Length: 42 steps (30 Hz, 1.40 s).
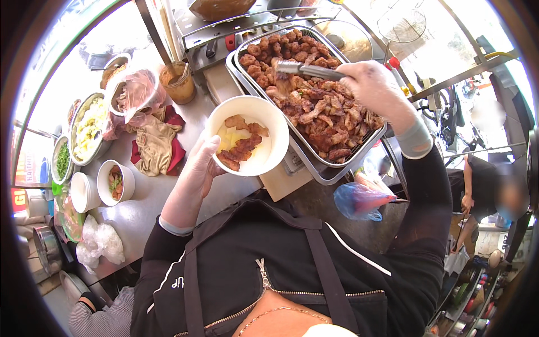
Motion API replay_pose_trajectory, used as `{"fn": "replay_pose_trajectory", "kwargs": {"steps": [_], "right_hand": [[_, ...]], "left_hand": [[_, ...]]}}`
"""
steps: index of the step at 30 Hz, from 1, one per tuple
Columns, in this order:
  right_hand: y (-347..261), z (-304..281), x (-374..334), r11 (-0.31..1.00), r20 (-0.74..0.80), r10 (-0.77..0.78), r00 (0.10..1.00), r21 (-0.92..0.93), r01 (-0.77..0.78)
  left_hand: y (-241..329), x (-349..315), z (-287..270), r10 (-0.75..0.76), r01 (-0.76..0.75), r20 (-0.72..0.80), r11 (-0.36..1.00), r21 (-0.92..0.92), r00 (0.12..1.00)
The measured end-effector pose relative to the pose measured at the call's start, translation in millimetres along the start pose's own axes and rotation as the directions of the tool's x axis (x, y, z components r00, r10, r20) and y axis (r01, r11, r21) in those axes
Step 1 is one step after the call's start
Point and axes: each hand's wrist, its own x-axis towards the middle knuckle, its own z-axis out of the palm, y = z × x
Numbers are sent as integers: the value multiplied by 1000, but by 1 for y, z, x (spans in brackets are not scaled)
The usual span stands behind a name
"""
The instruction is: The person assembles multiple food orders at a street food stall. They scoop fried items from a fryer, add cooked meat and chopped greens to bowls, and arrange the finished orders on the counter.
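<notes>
My left hand [193,168], in a thin clear glove, grips a white paper bowl [276,145] by its left side, thumb at the rim. Inside the bowl lie a few browned meat pieces [245,151] over something pale yellow. Metal tongs [314,71] are held in my gloved right hand [377,92], pointing left over a large metal tray [368,147]. The tray is heaped with fried meat [323,115], darker lumps at the far end and flatter pieces nearer. The tongs' tips are smeared by motion, seemingly with a piece of meat between them.
Left, a metal counter bears another filled paper bowl [116,182], stacked bowls [85,192], a cloth [154,143], a brown sauce jar [178,84] and a basin of pale vegetables [90,129]. A stove [213,33] stands beyond. A person [477,185] is at the right.
</notes>
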Motion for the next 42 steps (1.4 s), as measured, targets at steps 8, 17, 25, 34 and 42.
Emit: {"fn": "replay_pose_trajectory", "kwargs": {"steps": [8,17,25,34,42], "right_hand": [[-20,-36,-44,918,-16,59,998,393,-48],[-59,-40,-72,847,-125,50,991,531,24],[-83,-13,-67,983,12,-38,999,181,35],[-99,-21,-85,957,44,-181,982,-223,187],[-17,-53,-84,985,-219,154,963,-42,-167]], "left_hand": [[5,11,1,-15,14,24,999,33,1000],[16,13,5,3,-12,127,997,71,992],[18,10,18,39,-39,157,999,-3,987],[11,1,20,78,-88,98,990,107,992],[4,0,9,26,-27,65,999,21,998]]}}
